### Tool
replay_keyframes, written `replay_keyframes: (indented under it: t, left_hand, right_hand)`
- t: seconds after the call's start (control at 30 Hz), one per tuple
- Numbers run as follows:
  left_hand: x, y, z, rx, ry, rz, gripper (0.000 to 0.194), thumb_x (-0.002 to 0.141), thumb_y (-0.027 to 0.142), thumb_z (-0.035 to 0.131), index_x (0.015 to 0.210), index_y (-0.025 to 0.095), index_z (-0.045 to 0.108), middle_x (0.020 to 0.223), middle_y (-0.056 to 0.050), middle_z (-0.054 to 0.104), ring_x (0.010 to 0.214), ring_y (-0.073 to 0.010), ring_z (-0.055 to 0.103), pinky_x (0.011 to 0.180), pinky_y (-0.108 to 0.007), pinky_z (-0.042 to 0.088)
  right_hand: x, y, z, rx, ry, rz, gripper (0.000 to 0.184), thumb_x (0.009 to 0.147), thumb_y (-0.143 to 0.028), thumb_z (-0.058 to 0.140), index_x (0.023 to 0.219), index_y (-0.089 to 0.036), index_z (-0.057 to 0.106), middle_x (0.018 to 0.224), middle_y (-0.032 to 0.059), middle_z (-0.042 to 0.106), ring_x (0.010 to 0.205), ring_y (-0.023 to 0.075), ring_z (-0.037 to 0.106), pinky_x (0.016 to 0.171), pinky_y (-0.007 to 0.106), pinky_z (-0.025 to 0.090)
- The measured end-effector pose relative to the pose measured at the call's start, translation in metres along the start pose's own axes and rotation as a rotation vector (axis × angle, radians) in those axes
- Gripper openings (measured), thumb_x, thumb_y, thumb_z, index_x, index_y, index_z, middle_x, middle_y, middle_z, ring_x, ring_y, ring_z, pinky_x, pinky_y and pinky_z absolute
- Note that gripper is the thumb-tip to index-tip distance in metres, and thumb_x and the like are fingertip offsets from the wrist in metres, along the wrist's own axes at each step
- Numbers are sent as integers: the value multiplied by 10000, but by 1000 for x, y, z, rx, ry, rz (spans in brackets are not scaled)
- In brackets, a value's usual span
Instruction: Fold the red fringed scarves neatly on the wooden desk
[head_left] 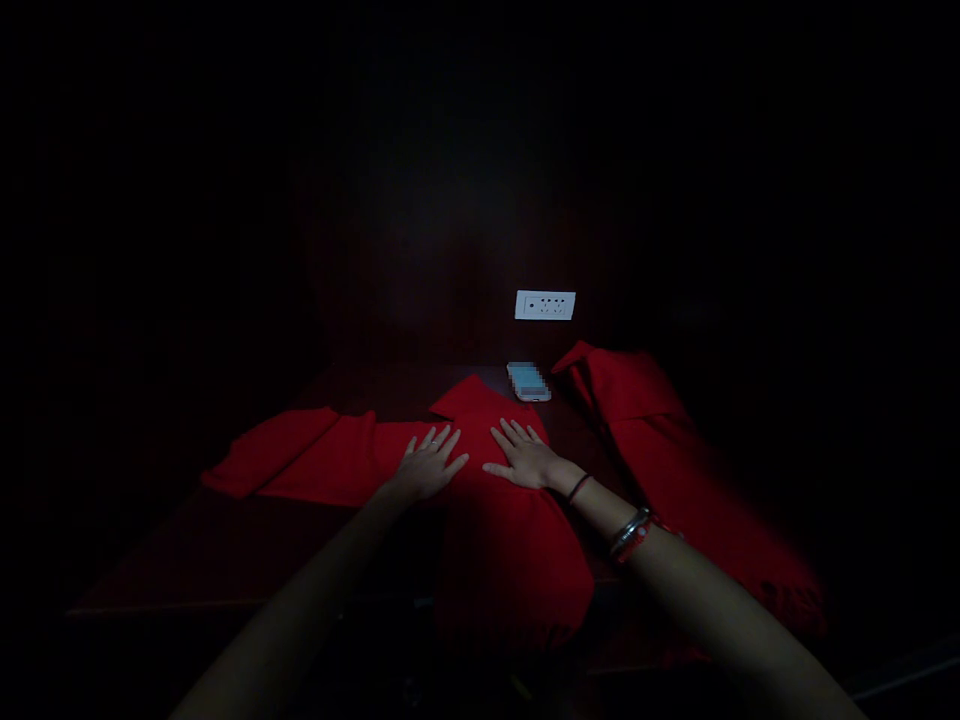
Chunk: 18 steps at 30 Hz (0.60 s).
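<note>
A red scarf (495, 540) with a fringed end lies in front of me, that end hanging over the table's front edge. Part of the red cloth stretches out to the left. My left hand (429, 465) rests on it with fingers spread, a ring on one finger. To its right, my right hand (523, 456) also lies flat on the cloth, fingers apart; bands and a bracelet circle that wrist. Both palms face down, and neither hand grips anything. Whether the left stretch and the fringed piece are one cloth I cannot tell.
Beyond my right hand lies a phone (529, 381) with a blurred screen. Another red fringed scarf (660, 430) drapes along the right side. A white socket panel (545, 305) is set in the back wall. The dark table (225, 560) has its front edge near me; the surroundings are very dim.
</note>
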<state>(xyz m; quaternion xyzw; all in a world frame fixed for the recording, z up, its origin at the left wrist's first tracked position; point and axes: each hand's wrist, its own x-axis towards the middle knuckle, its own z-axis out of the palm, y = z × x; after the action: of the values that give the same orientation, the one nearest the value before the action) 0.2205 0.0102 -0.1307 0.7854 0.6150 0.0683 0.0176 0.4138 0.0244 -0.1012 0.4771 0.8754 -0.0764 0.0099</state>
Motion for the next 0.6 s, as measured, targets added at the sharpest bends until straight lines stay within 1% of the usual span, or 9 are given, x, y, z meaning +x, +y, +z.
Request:
replay_keyframes:
  t: [0.1,0.2,0.27,0.33,0.4,0.47,0.5,0.53,0.6]
  left_hand:
    - [-2,-1,1,3,23,13,566,804,515,197,1296,236,215,1355,-33,224,1230,-228,194,965,-451,177]
    - [-9,-13,-12,68,138,-4,517,817,473,211,1264,228,298,1351,-41,240,1229,-214,200,972,-434,172]
    - [-18,-34,-30,138,268,-99,501,817,447,233,1242,206,342,1349,-59,244,1233,-227,181,974,-443,156]
    - [-31,-65,-52,196,347,-279,503,806,416,275,1236,167,354,1345,-92,245,1233,-254,167,967,-454,165]
    - [-48,-99,-72,218,297,-527,530,769,402,359,1230,141,360,1340,-134,238,1220,-311,172,934,-481,209]
    - [-65,-129,-86,151,186,-783,602,722,413,437,1237,117,336,1308,-199,264,1162,-367,272,853,-489,305]
    - [-74,-141,-90,87,117,-868,622,702,411,467,1229,104,339,1268,-225,317,1110,-375,348,801,-469,355]
    - [-81,-152,-93,17,55,-922,614,685,401,493,1202,93,369,1210,-239,387,1042,-372,425,746,-440,393]
    - [-91,-166,-95,-81,47,-886,509,658,353,527,1079,71,484,1028,-228,536,874,-349,539,641,-390,431]
  right_hand:
    - [1,1,-2,-14,-54,13,873,684,-706,173,1328,-121,94,1377,132,17,1250,252,-13,996,399,30]
    - [2,0,-11,-18,-102,25,895,673,-716,180,1326,-108,103,1374,143,22,1248,263,-13,992,422,40]
    - [2,-3,-16,-20,-48,-3,892,677,-715,165,1326,-106,105,1374,141,37,1248,264,-15,988,440,32]
    - [3,-9,-17,-41,61,-68,870,689,-704,156,1328,-117,100,1377,124,44,1249,257,-26,987,450,8]
    - [6,-14,-14,-69,94,-132,833,708,-686,151,1327,-130,114,1379,110,60,1251,252,-18,987,452,0]
    - [10,-18,-8,-75,25,-155,808,722,-671,138,1325,-134,133,1377,111,76,1251,255,15,988,452,25]
    - [11,-19,-5,-71,-17,-150,801,726,-667,128,1324,-134,137,1376,113,79,1250,258,31,987,455,40]
    - [13,-20,-3,-66,-45,-140,798,727,-666,119,1323,-136,138,1376,114,76,1249,260,39,986,459,48]
    - [15,-18,2,-56,-54,-135,795,725,-668,123,1324,-145,135,1377,108,69,1249,261,38,983,468,49]
